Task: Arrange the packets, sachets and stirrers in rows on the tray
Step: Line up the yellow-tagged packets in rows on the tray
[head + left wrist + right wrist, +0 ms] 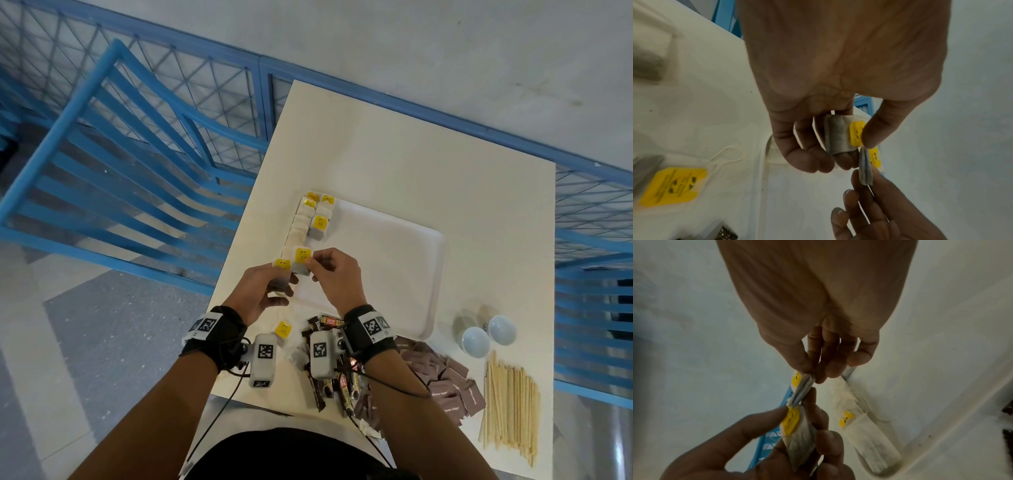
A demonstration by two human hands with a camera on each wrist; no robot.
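Left hand: a flat grey-white paper tea bag with a yellow square tag [280, 274] is gripped by the left hand [260, 294], thumb on the tag and curled fingers behind, as the left wrist view shows.
Right hand: a second paper tea bag with a yellow tag [301, 262] is pinched at its edge between thumb and fingertips of the right hand [337, 274]; in the right wrist view it is seen edge-on, upright.
Where the held bags are: both are held just above the near left corner of the shallow white rectangular tray [394, 260], the two bags touching or nearly so; which cannot be told.
Rows on the tray: two short rows of yellow-tagged tea bags [313, 217] are laid along the tray's left side, running away from the person.
Deciding relation: the open end of the rows lies just beyond the held bags, on the far side of the hands; the rows' long axis runs near to far, so each bag would be judged to go down flat, in line with the rows.
Nearer hand: the right hand is judged nearer the inner row, the left hand nearer the outer one.
Still off the tray: one yellow-tagged tea bag [283, 330], dark brown coffee stick packets [320, 387], flat brown sugar sachets [455, 387] and pale wooden stirrers [510, 407] lie on the white table [411, 150].
Other things: two small white bowls [488, 335] stand to the right of the tray.
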